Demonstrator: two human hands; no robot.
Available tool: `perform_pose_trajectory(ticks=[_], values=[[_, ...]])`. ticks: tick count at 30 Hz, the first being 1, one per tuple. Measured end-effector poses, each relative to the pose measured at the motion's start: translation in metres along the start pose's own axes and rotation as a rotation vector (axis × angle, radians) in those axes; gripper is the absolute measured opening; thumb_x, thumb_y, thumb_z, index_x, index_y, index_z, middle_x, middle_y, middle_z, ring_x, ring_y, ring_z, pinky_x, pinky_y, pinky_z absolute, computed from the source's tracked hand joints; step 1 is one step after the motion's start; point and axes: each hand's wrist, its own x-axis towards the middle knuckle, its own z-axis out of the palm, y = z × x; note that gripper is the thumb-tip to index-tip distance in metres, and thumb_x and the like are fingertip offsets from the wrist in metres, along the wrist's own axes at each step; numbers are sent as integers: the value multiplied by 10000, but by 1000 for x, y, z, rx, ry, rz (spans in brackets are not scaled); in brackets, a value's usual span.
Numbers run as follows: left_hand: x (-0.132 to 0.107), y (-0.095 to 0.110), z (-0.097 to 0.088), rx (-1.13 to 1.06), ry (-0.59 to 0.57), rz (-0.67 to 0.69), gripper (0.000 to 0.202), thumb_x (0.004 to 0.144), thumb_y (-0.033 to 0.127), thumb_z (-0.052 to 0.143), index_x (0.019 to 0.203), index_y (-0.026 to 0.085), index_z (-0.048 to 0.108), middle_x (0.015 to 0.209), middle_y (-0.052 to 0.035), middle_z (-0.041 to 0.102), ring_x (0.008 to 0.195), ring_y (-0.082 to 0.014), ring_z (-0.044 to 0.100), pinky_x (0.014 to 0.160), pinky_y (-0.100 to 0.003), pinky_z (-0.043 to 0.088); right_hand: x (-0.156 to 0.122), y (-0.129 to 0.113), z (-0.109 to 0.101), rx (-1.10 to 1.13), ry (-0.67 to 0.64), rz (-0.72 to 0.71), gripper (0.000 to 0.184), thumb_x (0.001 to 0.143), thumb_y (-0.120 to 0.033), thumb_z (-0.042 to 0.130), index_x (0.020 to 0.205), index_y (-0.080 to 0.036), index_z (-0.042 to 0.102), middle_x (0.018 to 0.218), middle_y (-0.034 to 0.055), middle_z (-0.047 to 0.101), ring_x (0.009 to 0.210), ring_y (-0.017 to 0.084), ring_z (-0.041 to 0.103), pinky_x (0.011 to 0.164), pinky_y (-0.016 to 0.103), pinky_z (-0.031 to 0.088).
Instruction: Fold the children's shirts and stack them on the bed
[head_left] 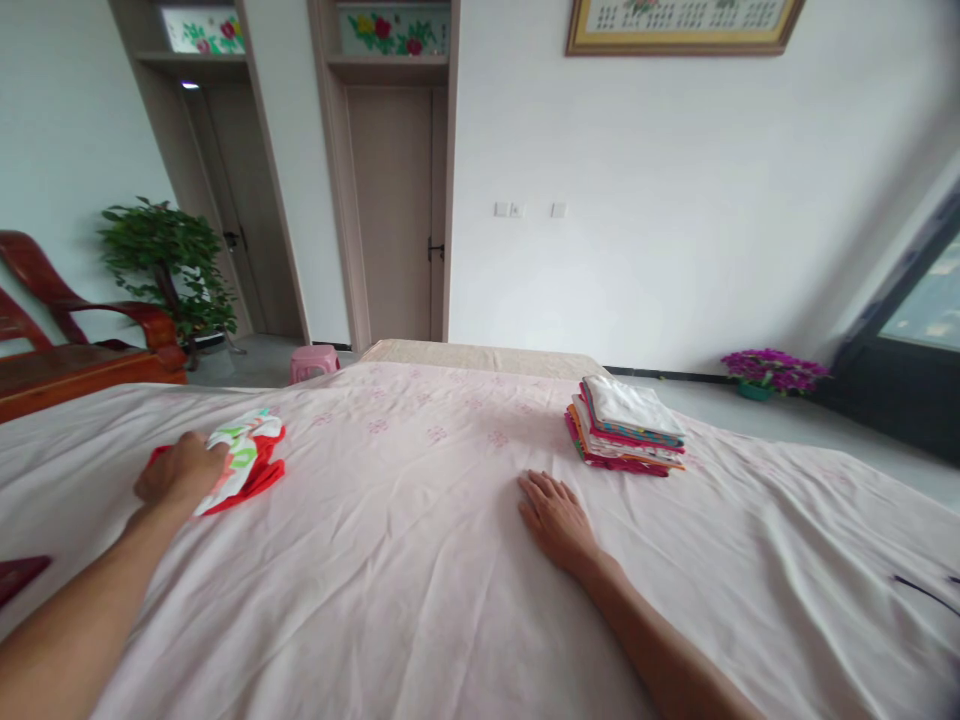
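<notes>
On the left, my left hand [182, 470] is closed on a crumpled red and white piece of clothing [251, 460] with a green print. The garment lies on the pale pink flowered sheet [427, 530], and its exact kind is hard to make out. My right hand [555, 518] rests palm down on the sheet with its fingers stretched out, holding nothing. Just beyond it and to the right stands a neat stack of folded clothes [626, 430], white on top with red, orange and teal layers below.
A dark red object [21, 578] lies at the left edge, and a thin black cord [926, 590] at the right. Past the sheet are a pink stool [315, 362], a wooden chair [97, 330], a leafy plant [161, 255] and purple flowers [776, 370].
</notes>
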Motion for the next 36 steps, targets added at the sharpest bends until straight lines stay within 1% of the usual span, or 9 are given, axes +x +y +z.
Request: perform_pose_trajectory(ticks=[3, 5, 8, 10, 12, 17, 20, 28, 36], values=[[-22, 57, 6, -92, -124, 45, 403, 853, 531, 439, 925, 163, 587, 604, 33, 508, 756, -264, 662, 704, -440, 548, -3, -2, -7, 47, -10, 9, 465, 964, -353, 404, 1404, -247, 510, 1491, 72, 458, 1408, 245, 340, 1164, 445, 209], [-52, 99, 11, -391, -295, 106, 515, 850, 620, 432, 1078, 179, 572, 705, 30, 594, 643, -198, 635, 563, -300, 525, -5, -2, -11, 83, -7, 18, 452, 960, -326, 414, 1391, -241, 520, 1476, 67, 477, 1390, 231, 371, 1164, 422, 218], [-103, 148, 19, -730, -626, 258, 596, 781, 641, 569, 1186, 204, 578, 924, -16, 700, 760, -189, 669, 637, -268, 542, -5, 4, -12, 136, 31, 41, 432, 960, -285, 406, 1366, -219, 537, 1412, 66, 544, 1317, 199, 463, 1143, 356, 274], [-128, 164, 30, -755, -796, 352, 587, 820, 632, 531, 1216, 202, 591, 1013, -55, 716, 838, -206, 684, 745, -305, 552, -4, 9, -12, 186, 64, 58, 415, 971, -279, 377, 1337, -206, 560, 1352, 66, 592, 1258, 186, 516, 1100, 313, 336], [-141, 163, 48, -685, -780, 399, 560, 831, 613, 514, 1177, 186, 620, 988, -74, 725, 859, -220, 690, 801, -334, 546, -2, 13, -10, 248, 94, 79, 415, 986, -281, 333, 1303, -199, 589, 1299, 70, 625, 1208, 182, 552, 1053, 292, 383], [-136, 122, 104, -349, -425, 417, 414, 835, 505, 475, 1064, 213, 658, 1092, -70, 718, 1033, -233, 663, 897, -322, 504, 1, 18, -7, 348, 122, 64, 411, 992, -298, 309, 1177, -205, 664, 1184, 76, 678, 1110, 193, 600, 989, 293, 420], [-134, 98, 123, -221, -281, 430, 452, 854, 476, 422, 1112, 185, 651, 1166, -111, 692, 1115, -251, 630, 963, -346, 471, 0, 16, -10, 366, 128, -6, 372, 983, -305, 347, 1099, -208, 686, 1124, 65, 696, 1064, 196, 610, 964, 286, 423], [-143, 89, 128, -261, -446, 558, 461, 896, 541, 399, 1078, 220, 675, 1145, -74, 708, 1115, -231, 622, 992, -326, 451, -10, 6, -23, 386, 198, -114, 392, 1007, -398, 369, 993, -212, 714, 962, 53, 706, 921, 191, 606, 871, 294, 432], [-133, 70, 142, -333, -552, 687, 530, 704, 505, 693, 1139, 202, 680, 1330, -95, 603, 1268, -292, 523, 1115, -427, 374, -22, -3, -30, 520, 43, -380, 386, 931, -534, 519, 1092, -226, 688, 905, 37, 661, 824, 172, 596, 780, 295, 435]])
